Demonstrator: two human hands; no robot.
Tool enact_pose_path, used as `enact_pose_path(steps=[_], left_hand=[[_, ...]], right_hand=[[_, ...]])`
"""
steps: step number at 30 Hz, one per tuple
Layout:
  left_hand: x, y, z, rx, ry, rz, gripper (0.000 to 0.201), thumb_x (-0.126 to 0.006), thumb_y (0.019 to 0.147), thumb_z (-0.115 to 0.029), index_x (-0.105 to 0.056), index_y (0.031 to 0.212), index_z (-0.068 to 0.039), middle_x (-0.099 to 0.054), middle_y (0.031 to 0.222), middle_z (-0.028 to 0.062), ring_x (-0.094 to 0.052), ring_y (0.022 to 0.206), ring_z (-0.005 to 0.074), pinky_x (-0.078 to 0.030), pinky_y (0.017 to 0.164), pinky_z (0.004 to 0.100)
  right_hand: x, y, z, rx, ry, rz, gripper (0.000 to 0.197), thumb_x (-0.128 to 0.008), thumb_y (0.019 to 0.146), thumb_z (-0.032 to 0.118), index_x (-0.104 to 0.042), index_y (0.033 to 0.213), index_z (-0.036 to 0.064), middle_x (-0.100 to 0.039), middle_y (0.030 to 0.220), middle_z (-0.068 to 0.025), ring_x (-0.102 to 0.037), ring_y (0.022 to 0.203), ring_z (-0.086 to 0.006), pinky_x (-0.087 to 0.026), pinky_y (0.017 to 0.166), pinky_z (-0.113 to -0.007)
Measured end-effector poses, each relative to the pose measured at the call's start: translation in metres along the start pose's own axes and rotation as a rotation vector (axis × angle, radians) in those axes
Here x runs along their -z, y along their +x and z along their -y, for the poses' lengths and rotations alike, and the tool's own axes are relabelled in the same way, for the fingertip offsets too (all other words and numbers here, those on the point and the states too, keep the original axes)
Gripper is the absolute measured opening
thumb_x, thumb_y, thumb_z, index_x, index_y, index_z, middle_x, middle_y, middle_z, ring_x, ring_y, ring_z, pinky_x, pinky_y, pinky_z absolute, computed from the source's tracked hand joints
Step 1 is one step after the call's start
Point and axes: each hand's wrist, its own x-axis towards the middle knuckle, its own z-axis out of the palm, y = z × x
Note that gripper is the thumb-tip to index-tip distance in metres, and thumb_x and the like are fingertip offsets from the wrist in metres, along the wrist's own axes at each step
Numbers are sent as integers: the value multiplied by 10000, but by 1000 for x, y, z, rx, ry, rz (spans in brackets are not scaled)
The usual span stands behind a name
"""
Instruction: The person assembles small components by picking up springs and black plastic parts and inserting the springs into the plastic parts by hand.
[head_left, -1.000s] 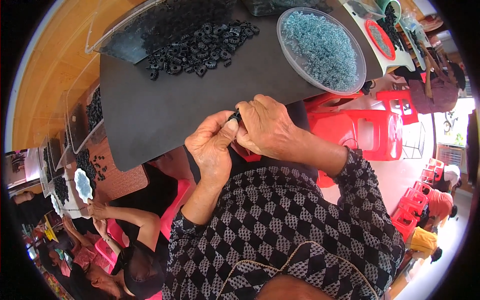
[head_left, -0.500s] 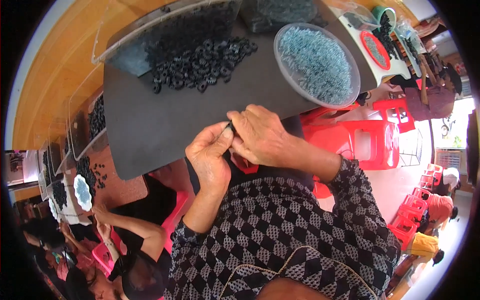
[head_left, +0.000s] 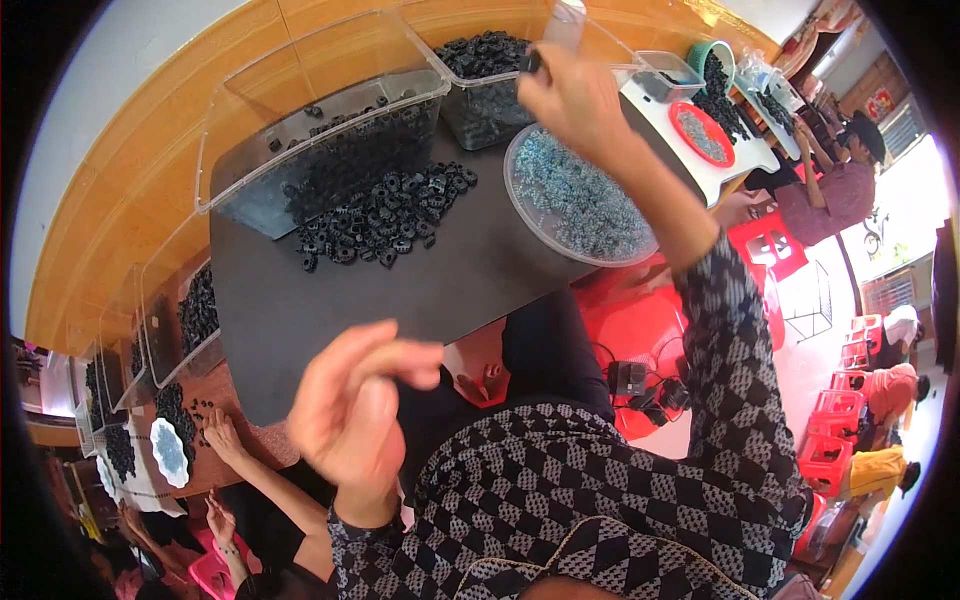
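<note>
My right hand [head_left: 578, 105] is raised at the far side of the table, over the farther clear bin [head_left: 485, 115] of black parts. A small black plastic part [head_left: 530, 62] is pinched at its fingertips. Low over the near table edge, my left hand [head_left: 358, 410] is blurred, its fingers stretched out and nothing visible in them. Between the hands lies a loose pile of small black plastic parts [head_left: 385, 215] on the dark table [head_left: 330, 300]. A round clear bowl [head_left: 600, 263] holds many tiny shiny blue-grey pieces [head_left: 575, 195], below my right forearm.
A large clear bin [head_left: 250, 212] stands behind the pile. On a white table to the right are a red dish [head_left: 703, 133] and a tipped green tub [head_left: 711, 62] with black parts. A co-worker's hand [head_left: 222, 437] works at the left. Red stools [head_left: 770, 240] stand on the right.
My hands have parted from their shared grip on the black part. The right one has moved up and away with a black part; the left has moved down and left, its fingers opening.
</note>
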Motion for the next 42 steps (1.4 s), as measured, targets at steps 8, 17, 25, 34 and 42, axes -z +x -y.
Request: enact_pose_path(steps=[8, 17, 25, 34, 42], left_hand=[[-21, 32, -73, -614, -343, 752, 284, -447, 937, -347, -541, 1201, -392, -425, 1328, -203, -350, 1189, 220, -370, 811, 497], [-20, 6, -71, -484, -308, 656, 195, -438, 927, -380, -527, 1091, -321, -420, 1208, -139, -356, 1107, 221, -371, 747, 459], [-22, 1, -63, -373, -323, 588, 192, -430, 918, -412, -513, 980, -251, -415, 1089, -75, -362, 1024, 222, -372, 683, 420], [-7, 33, -41, -281, -380, 547, 293, -419, 908, -449, -497, 856, -171, -410, 954, -3, -368, 931, 223, -372, 611, 377], [-17, 23, -36, -214, -403, 477, 417, -410, 899, -481, -483, 745, -100, -405, 835, 61, -374, 849, 223, -373, 547, 338]], right_hand=[[-38, 39, -90, 159, -501, -310, 314, -547, 723, 137, -615, 984, -23, -619, 880, -248, -596, 858, -388, -469, 758, -465], [7, -42, 20, 152, 132, 35, 144, -584, 763, 45, -604, 899, 3, -609, 783, -137, -582, 759, -316, -468, 676, -399], [25, -76, 57, 185, 310, 118, 134, -624, 734, -10, -602, 864, 12, -579, 714, -125, -568, 680, -311, -457, 583, -377], [10, -102, 88, 228, 486, 124, 208, -615, 672, -47, -582, 874, -7, -540, 706, -109, -536, 654, -288, -441, 552, -375], [-1, -108, 98, 149, 491, 199, 172, -609, 706, -48, -594, 874, -15, -561, 716, -112, -533, 648, -285, -434, 560, -366]])
